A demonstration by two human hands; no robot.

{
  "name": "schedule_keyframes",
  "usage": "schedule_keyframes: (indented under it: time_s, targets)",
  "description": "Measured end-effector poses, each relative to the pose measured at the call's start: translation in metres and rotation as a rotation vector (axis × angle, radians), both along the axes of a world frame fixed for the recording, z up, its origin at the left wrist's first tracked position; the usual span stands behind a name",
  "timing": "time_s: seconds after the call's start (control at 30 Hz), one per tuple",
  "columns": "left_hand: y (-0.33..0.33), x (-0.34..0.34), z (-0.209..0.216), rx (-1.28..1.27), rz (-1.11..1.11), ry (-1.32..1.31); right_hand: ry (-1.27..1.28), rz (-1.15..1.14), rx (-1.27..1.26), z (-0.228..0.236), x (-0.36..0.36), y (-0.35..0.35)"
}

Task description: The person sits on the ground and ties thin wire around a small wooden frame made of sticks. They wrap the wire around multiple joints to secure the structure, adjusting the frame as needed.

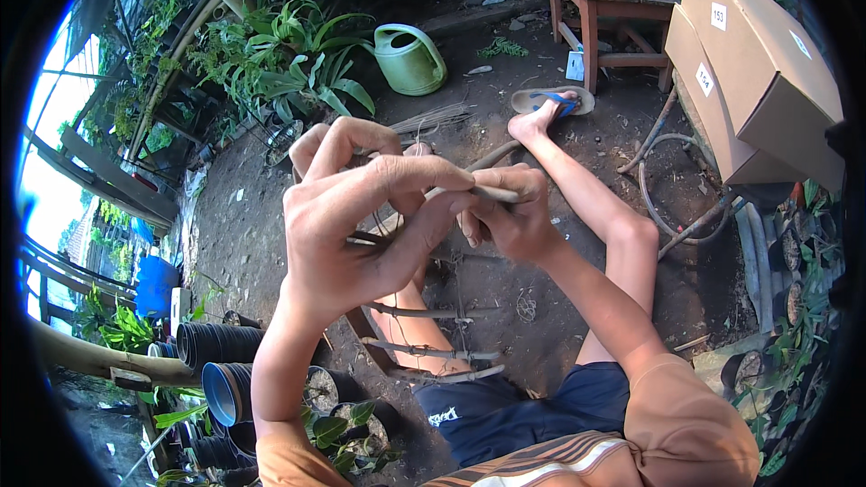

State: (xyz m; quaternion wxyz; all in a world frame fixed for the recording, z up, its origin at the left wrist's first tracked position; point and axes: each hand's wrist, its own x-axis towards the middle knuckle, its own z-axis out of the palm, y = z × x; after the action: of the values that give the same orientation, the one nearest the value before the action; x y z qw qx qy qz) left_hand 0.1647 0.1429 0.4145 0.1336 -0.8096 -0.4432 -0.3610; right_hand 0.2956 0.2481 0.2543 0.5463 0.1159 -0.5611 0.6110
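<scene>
My left hand (pixel 338 216) is raised in the middle of the view, thumb and forefinger pinched on a thin grey-brown stick (pixel 496 192). Close against it, my right hand (pixel 512 221) grips the same stick near its end. A thin wire (pixel 420 131) loops up beside my left fingers; which finger it touches is hidden. Below the hands, between my legs, hangs or rests a frame of sticks (pixel 428 347), its crosspieces tied with wire. My hands cover the frame's upper part.
A green watering can (pixel 410 63) stands ahead beside leafy plants (pixel 302 54). Cardboard boxes (pixel 749 72) and a wooden chair (pixel 591 27) are at the right, near a hose (pixel 645 158). Black plant pots (pixel 216 343) and a blue container (pixel 156 287) line the left. A wire tangle (pixel 526 307) lies on the soil.
</scene>
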Motion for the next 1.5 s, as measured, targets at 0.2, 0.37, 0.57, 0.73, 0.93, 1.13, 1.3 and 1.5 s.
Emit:
schedule_keyframes:
  time_s: [0.2,0.37,0.57,0.73,0.93,1.13,1.3,1.5]
  targets:
    - [0.014,0.007,-0.001,0.131,0.085,-0.079,-0.057,-0.001,-0.065,0.009,-0.006,0.011]
    - [0.022,0.011,0.007,0.223,-0.108,-0.151,0.043,-0.106,-0.03,0.011,0.001,0.022]
    - [0.028,0.026,0.019,0.071,-0.059,0.06,0.081,-0.19,-0.038,0.014,0.019,0.046]
    - [0.035,0.038,0.019,0.064,0.049,0.068,0.079,-0.148,-0.124,0.024,0.024,0.039]
    - [0.035,0.035,0.02,0.052,0.119,0.079,-0.096,-0.636,0.458,0.04,0.057,0.036]
    - [0.035,0.044,0.016,0.048,0.131,0.041,-0.289,-0.951,1.081,0.078,0.119,0.051]
    - [0.046,0.059,0.019,0.125,0.098,0.098,-0.5,-0.997,1.541,0.143,0.171,0.046]
    - [0.04,0.089,0.012,0.078,0.006,0.003,-0.696,-1.001,1.881,0.21,0.2,0.013]
